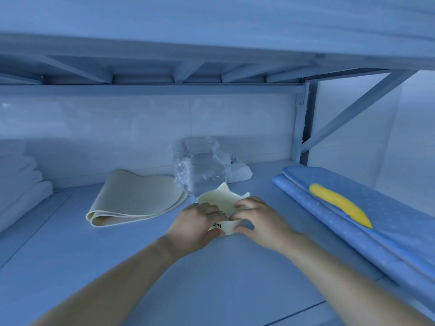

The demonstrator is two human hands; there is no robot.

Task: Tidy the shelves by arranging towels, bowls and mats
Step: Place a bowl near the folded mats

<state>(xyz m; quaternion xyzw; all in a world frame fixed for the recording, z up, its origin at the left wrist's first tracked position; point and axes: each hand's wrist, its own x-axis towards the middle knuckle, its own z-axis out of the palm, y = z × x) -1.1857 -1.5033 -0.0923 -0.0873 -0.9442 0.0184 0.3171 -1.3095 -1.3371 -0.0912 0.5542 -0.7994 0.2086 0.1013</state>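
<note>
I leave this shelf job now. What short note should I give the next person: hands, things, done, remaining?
Hands: left hand and right hand both grip the cream bowl with two pointed ears, mid shelf.
Things: folded cream mat left of it; stacked white towels far left; folded blue dotted mat right, yellow curved thing on it; clear plastic-wrapped pack behind the bowl.
Done: towels stacked, mats folded.
Left: place the bowl.

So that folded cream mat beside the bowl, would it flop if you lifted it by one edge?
Probably floppy: the cream mat is bent double with a soft rounded fold, so it would likely droop. It looks thin, so likely light. Lying flat on the shelf, it should slide rather than roll or tip.
</note>
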